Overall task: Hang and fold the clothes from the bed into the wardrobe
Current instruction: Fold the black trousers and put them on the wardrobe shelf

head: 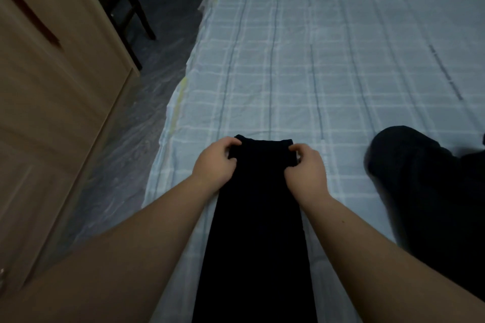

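Black garment [258,217] on bed [341,60] — soft, limp, likely light. Left hand [214,165] and right hand [305,170] pinch its far corners — sensible hold for folding.

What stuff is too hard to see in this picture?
- Head view: the black garment runs off the bottom edge, so its type is unclear.
- The dark clothes are blurred and cut off at the right.
- The wardrobe inside is out of view, beyond the left edge.
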`<action>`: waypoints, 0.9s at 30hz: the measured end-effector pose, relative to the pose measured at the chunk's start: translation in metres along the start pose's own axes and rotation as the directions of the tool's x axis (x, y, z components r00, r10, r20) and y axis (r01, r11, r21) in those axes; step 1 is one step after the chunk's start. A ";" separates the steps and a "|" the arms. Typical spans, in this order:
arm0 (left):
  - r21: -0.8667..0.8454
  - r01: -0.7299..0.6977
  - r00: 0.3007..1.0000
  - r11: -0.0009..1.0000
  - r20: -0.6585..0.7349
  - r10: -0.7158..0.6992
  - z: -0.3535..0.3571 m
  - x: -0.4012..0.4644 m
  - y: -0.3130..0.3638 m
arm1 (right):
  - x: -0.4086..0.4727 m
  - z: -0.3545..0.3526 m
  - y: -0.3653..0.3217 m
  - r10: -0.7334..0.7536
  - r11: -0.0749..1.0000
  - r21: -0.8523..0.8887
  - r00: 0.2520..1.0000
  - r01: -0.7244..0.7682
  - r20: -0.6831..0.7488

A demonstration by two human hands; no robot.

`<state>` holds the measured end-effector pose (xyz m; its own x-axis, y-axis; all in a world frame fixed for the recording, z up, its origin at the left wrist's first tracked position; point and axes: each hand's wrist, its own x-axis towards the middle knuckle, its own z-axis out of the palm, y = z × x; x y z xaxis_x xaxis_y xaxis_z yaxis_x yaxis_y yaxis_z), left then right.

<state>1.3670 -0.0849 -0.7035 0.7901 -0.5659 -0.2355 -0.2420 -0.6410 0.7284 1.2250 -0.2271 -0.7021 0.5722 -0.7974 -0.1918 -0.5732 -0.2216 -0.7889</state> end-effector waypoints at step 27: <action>-0.372 0.129 0.992 0.919 0.049 -0.120 -0.028 0.038 0.033 | 0.048 -0.027 -0.027 0.078 0.939 0.320 0.984 -0.126 0.158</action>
<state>1.4044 -0.1135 -0.6704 0.7851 -0.5095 -0.3521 0.0892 -0.4695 0.8784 1.2521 -0.2745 -0.6742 0.6113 -0.7135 -0.3424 -0.4223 0.0719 -0.9036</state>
